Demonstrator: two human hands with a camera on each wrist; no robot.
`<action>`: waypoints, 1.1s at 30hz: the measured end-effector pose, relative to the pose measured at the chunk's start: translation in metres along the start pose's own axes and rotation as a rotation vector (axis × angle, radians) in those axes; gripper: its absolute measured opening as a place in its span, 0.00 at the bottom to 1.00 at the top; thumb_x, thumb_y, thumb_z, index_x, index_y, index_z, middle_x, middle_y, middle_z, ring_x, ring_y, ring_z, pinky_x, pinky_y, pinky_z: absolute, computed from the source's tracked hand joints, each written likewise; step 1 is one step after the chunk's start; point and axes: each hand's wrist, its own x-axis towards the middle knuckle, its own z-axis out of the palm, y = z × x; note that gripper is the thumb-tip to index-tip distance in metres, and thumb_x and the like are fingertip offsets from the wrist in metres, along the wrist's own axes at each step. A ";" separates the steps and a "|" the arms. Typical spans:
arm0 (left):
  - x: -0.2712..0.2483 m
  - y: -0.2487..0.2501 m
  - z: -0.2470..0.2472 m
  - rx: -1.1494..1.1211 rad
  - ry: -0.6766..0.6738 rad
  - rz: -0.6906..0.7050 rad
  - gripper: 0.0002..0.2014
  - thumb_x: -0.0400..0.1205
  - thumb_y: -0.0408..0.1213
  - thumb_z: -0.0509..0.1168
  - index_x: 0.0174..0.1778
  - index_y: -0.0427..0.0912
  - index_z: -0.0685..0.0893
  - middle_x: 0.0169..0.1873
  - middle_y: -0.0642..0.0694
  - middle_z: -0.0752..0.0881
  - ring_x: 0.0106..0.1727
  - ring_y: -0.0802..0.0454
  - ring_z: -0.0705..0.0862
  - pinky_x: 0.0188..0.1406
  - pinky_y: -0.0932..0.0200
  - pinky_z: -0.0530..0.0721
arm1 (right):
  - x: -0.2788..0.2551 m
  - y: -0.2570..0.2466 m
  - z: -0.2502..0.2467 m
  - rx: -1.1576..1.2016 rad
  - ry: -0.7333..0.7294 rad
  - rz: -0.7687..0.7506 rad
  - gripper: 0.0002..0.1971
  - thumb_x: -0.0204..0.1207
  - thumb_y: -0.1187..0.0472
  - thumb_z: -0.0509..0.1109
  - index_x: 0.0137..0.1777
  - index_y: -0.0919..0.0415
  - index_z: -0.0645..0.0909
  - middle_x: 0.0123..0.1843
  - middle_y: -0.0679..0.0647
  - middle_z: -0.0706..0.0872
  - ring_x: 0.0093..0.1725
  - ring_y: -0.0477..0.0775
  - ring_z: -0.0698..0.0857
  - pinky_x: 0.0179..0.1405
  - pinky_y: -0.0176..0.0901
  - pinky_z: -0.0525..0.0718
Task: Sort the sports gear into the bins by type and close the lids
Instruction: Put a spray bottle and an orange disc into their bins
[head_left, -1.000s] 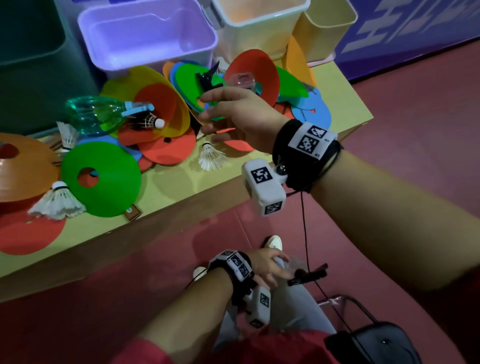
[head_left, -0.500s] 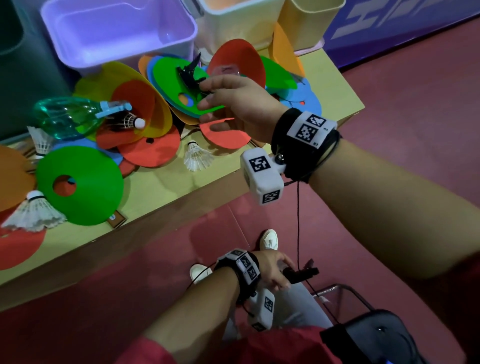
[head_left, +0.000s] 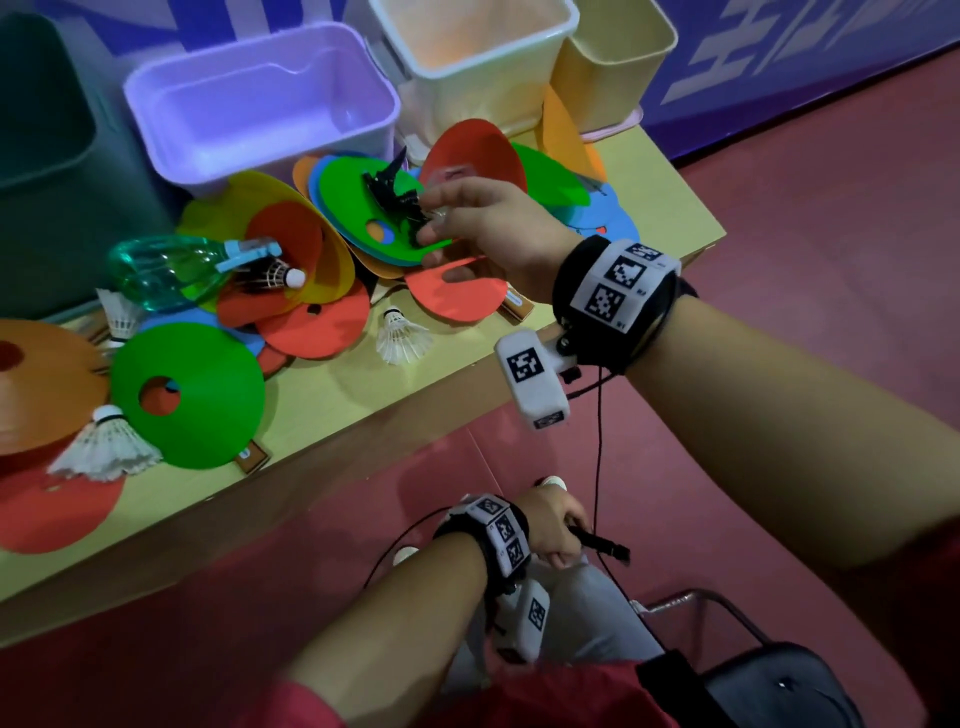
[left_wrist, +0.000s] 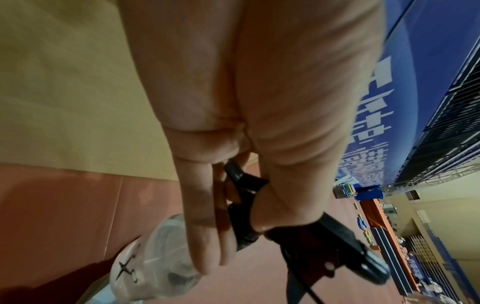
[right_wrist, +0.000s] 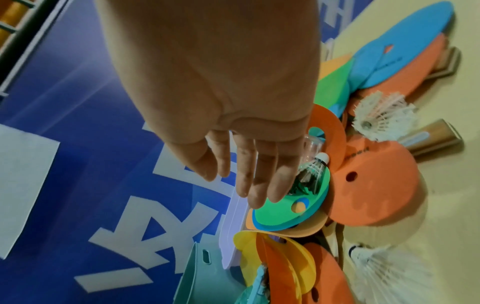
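Observation:
My right hand hovers over the gear pile with straight, spread fingers and holds nothing. Its fingertips are at a black-feathered shuttlecock lying on a green disc; whether they touch it is unclear. A clear bottle is partly hidden behind the hand. My left hand hangs low by my lap, off the table, and grips a black clip. The purple bin, cream bin and yellow bin stand open at the back.
On the yellow table lie coloured discs, red paddles, white shuttlecocks, another black shuttlecock and a green spray bottle. A dark green bin stands at far left. A black stool is by my legs.
My right hand has crept left and a little down over the green disc, closer to the black shuttlecock. The left hand stays low and still grips the black clip.

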 end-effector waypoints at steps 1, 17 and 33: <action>-0.005 0.003 -0.006 0.008 0.017 0.007 0.17 0.71 0.24 0.67 0.55 0.38 0.88 0.44 0.34 0.90 0.36 0.45 0.88 0.50 0.42 0.90 | -0.002 -0.001 -0.002 -0.014 0.001 -0.003 0.15 0.78 0.71 0.67 0.63 0.59 0.79 0.50 0.60 0.87 0.40 0.57 0.88 0.42 0.50 0.85; -0.124 0.099 -0.103 0.202 0.337 0.077 0.12 0.81 0.26 0.68 0.59 0.29 0.87 0.47 0.34 0.90 0.39 0.47 0.87 0.49 0.51 0.89 | -0.044 -0.074 -0.033 -0.060 -0.017 -0.135 0.12 0.77 0.74 0.67 0.59 0.62 0.79 0.47 0.64 0.85 0.38 0.60 0.85 0.31 0.43 0.84; -0.194 0.197 -0.170 -0.099 0.862 0.319 0.07 0.84 0.24 0.64 0.56 0.28 0.82 0.34 0.38 0.86 0.26 0.55 0.86 0.31 0.59 0.89 | -0.063 -0.120 -0.107 -0.464 -0.239 -0.139 0.16 0.82 0.54 0.67 0.60 0.66 0.82 0.49 0.59 0.87 0.42 0.52 0.86 0.38 0.40 0.83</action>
